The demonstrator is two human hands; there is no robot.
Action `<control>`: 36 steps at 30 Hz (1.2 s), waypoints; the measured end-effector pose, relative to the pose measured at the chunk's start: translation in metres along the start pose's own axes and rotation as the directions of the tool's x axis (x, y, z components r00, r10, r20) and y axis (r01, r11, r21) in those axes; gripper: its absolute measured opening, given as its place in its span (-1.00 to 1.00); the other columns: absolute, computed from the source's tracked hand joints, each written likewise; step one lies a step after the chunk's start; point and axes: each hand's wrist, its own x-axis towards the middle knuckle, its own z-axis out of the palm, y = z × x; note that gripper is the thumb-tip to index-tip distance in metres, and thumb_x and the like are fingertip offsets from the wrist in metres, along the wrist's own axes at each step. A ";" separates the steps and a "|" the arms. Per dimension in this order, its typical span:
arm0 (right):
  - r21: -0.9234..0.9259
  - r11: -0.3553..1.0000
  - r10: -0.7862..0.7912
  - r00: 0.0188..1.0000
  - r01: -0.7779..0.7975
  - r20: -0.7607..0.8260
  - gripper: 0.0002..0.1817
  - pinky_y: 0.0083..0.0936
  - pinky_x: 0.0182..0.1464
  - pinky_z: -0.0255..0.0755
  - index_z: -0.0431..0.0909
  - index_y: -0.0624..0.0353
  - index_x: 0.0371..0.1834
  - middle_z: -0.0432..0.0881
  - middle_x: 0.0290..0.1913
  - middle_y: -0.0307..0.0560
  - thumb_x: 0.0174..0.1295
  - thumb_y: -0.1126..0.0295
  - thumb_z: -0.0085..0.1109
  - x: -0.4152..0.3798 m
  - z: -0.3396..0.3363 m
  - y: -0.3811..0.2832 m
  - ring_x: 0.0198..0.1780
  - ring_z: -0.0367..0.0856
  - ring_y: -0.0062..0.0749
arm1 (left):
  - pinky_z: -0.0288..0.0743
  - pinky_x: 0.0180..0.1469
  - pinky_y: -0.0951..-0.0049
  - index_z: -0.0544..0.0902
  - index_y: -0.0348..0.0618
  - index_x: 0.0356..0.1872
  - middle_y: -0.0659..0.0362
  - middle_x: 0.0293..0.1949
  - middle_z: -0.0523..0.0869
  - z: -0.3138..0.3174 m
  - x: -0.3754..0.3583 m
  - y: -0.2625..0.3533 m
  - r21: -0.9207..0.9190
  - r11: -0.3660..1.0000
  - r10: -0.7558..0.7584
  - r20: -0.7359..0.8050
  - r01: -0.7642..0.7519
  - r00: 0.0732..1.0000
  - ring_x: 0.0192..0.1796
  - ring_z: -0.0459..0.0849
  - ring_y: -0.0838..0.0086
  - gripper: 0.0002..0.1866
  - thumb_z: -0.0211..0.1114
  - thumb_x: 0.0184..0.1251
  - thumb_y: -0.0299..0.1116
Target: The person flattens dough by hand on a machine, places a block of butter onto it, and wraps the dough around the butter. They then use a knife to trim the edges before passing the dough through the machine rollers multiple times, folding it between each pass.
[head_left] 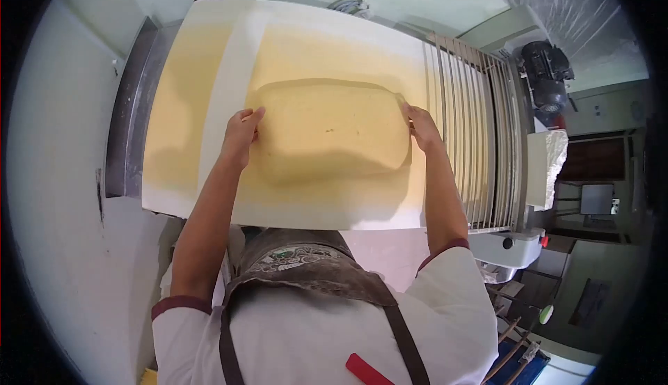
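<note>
A wide, pale yellow sheet of dough [334, 124] with rounded corners spans the space between my two hands, over a white conveyor belt [226, 92] dusted or stained yellow. My left hand [243, 133] pinches its left edge, thumb on the upper side. At the opposite edge, near the far right corner, the fingers of my right hand [423, 126] are closed on the dough. A few small dark marks show near the sheet's middle. Shadow runs along its near side on the belt.
A metal bar grille [470, 134] covers the belt's right end, with a dark motor [546, 75] beyond it. A metal tray-like ledge [132, 110] borders the left end. Walls stand behind and at left. A red knob [544, 241] sits on the machine at lower right.
</note>
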 end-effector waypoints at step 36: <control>-0.424 0.811 -0.517 0.833 0.403 -0.197 -0.40 -0.34 0.11 0.42 0.45 0.22 0.21 0.53 0.02 -0.01 0.06 0.40 0.42 -0.072 0.007 0.006 0.07 0.49 -0.24 | 0.38 0.23 0.42 0.29 -0.34 0.35 0.03 0.17 0.54 0.033 0.010 0.022 0.153 0.982 0.047 0.362 -0.109 0.931 0.22 0.50 0.41 -0.35 0.29 0.20 -0.55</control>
